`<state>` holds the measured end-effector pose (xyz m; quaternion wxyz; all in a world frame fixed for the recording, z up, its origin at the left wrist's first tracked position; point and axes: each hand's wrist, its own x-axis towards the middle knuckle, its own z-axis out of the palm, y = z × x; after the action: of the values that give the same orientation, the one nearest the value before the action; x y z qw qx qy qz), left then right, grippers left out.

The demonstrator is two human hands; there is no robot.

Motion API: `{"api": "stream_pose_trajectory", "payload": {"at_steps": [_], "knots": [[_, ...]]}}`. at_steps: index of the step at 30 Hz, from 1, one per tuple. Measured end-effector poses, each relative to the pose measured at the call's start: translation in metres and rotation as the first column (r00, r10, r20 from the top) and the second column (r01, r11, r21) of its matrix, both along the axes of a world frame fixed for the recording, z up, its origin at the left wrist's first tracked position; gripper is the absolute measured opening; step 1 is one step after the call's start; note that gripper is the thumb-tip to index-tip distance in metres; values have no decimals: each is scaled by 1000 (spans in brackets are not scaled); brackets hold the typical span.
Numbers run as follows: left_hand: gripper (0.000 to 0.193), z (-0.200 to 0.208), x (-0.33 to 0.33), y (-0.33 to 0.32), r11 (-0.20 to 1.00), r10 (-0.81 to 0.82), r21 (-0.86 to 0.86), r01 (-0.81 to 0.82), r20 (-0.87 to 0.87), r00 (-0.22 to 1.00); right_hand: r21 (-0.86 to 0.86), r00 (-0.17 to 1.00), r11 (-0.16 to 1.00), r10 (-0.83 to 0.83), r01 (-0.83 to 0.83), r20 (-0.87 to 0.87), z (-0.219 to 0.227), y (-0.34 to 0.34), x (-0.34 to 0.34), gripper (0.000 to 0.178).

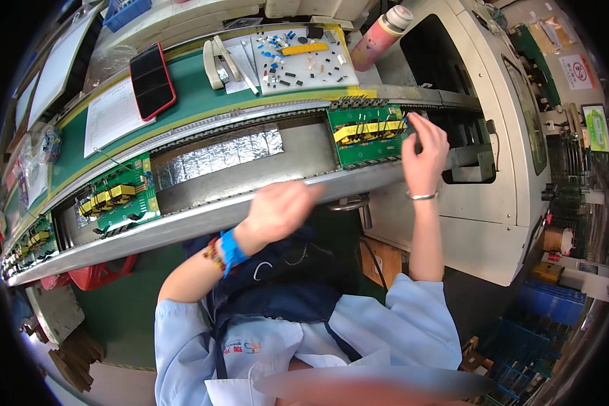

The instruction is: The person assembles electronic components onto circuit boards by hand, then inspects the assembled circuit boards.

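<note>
Conveyor, two metal rails (196,217) crossing left to right in front of the green bench (189,78). Circuit board (353,156) set between the rails, toward their right end. Board lies just left of the right hand (426,154), the nearer one; left hand (281,211) blurred, over the front rail, well apart from the board. Right grip narrow, thumb and forefinger bent toward each other at the board's far right corner; cannot tell whether anything is pinched. Left grip: cannot tell. Board green, flat, only slightly longer along the rails. Yellow-topped components (369,130) in a row across its middle, same direction. Dark upright parts (354,103) line its far edge. Small blue part (405,120) by the right fingertips.
</note>
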<state>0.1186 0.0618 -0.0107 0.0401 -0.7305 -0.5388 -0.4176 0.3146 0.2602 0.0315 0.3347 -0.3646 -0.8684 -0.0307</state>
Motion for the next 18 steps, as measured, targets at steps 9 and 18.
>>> {"api": "stream_pose_trajectory", "payload": {"at_steps": [9, 18], "knots": [[38, -3, -24, -20, 901, 433, -96, -422, 189, 881, -583, 887, 803, 353, -123, 299, -42, -66, -85, 48], [39, -9, -22, -24, 912, 410, -176, -370, 374, 832, -541, 917, 840, 242, -35, 317, -58, -60, -81, 57]]}}
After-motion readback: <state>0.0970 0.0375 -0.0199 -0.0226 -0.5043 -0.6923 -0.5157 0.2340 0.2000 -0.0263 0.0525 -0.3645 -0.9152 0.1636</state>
